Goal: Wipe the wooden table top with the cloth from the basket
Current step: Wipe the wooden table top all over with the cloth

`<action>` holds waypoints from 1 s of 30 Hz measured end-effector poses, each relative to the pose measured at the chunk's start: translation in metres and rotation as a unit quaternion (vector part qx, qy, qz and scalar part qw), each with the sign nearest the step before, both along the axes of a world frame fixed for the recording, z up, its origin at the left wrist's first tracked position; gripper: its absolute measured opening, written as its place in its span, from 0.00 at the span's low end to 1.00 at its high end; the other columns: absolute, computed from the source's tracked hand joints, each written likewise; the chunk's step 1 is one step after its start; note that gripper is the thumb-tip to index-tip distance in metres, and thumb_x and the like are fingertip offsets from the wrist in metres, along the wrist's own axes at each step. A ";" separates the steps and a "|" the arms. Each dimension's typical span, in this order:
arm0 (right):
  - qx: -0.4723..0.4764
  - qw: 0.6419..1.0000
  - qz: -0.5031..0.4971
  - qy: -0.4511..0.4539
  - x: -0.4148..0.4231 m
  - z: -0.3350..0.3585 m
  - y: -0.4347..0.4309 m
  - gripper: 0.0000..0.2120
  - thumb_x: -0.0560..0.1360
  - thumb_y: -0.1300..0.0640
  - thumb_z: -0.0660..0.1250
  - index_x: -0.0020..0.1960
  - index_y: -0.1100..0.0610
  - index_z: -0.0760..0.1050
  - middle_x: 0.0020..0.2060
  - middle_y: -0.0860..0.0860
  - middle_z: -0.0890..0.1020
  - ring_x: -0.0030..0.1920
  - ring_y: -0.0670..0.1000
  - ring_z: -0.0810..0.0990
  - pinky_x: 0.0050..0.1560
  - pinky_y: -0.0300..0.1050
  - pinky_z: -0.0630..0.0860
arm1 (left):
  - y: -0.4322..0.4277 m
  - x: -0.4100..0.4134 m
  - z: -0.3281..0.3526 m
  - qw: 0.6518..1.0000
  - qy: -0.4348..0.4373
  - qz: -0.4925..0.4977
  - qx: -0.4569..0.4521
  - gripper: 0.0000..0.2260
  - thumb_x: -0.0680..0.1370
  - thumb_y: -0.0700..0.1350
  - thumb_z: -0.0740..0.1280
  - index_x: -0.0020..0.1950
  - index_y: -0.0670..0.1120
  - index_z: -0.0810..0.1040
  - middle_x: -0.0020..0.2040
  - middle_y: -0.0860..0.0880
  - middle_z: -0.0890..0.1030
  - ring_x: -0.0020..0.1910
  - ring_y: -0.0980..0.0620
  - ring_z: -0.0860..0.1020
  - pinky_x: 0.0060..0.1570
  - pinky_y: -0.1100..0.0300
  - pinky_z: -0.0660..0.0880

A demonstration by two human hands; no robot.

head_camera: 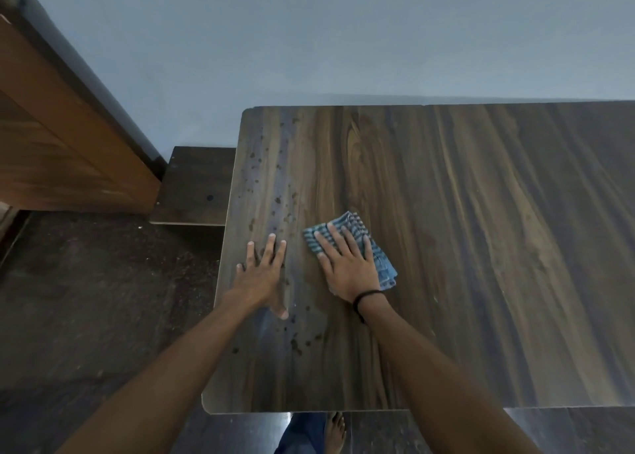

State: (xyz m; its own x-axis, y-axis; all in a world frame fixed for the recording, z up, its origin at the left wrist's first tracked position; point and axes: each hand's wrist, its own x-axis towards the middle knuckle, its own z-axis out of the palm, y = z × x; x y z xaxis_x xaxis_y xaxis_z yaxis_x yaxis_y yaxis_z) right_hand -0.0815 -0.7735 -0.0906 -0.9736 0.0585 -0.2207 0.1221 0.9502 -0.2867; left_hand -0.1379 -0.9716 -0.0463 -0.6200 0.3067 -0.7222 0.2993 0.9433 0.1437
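At the near edge of the picture, a bare foot [335, 433] and a blue trouser leg [302, 433] showed on the dark floor [86, 316] just below the table's near edge, so the person stood close against it. Both forearms reached forward over the wooden table top [464, 247].

The left hand [263, 275] lay flat on the bare wood near the left edge, fingers straight and spread, holding nothing. It was probably planted there to steady the body while the other arm worked. Just to its right, the right hand [347, 264], with a dark band [369, 295] at the wrist, pressed flat on the cloth [354, 222], fingers straight rather than curled round it. An open palm like that would spread the push across the fabric.

The cloth, blue and striped, sat folded on the left part of the table top, its edges showing beyond the fingertips and along the hand's right side. The fold likely gave a thicker pad.

Dark spots [271, 185] ran in a strip along the left side, near to far, around the left hand and just left of the cloth, so the wiping looked under way with that strip left to do.

Farther left stood a lower dark board [196, 185], then a brown wooden door [51, 144], and a pale wall [343, 34] behind the far edge. No basket was in view
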 end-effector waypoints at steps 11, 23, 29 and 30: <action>0.038 0.992 0.117 0.035 0.075 -0.009 0.004 0.24 0.84 0.39 0.45 0.80 0.37 0.53 0.80 0.41 0.55 0.81 0.48 0.54 0.78 0.60 0.45 | -0.003 0.002 0.001 1.000 0.007 0.007 0.023 0.71 0.61 0.55 0.84 0.79 0.53 0.28 0.75 0.54 0.22 0.76 0.35 0.28 0.73 0.30 0.48; 0.020 0.992 0.122 0.021 0.169 -0.011 -0.023 0.24 0.85 0.40 0.45 0.80 0.38 0.54 0.80 0.43 0.57 0.80 0.49 0.55 0.77 0.62 0.46 | -0.006 0.003 -0.004 1.000 0.015 0.003 0.023 0.70 0.60 0.57 0.84 0.80 0.53 0.29 0.77 0.53 0.24 0.77 0.35 0.29 0.73 0.29 0.49; 0.017 1.000 -0.010 0.009 0.115 -0.008 -0.010 0.25 0.84 0.40 0.43 0.81 0.38 0.49 0.81 0.41 0.50 0.81 0.48 0.45 0.79 0.60 0.40 | -0.008 0.003 -0.002 0.999 0.019 0.004 0.027 0.71 0.59 0.58 0.84 0.80 0.53 0.30 0.78 0.54 0.26 0.77 0.35 0.31 0.72 0.28 0.50; 0.012 1.000 -0.027 0.004 0.118 -0.007 -0.020 0.25 0.84 0.40 0.43 0.81 0.38 0.49 0.81 0.41 0.50 0.81 0.48 0.45 0.78 0.60 0.40 | -0.008 0.005 -0.001 0.999 0.017 0.007 0.027 0.71 0.59 0.58 0.84 0.80 0.53 0.31 0.78 0.54 0.26 0.77 0.35 0.30 0.72 0.28 0.49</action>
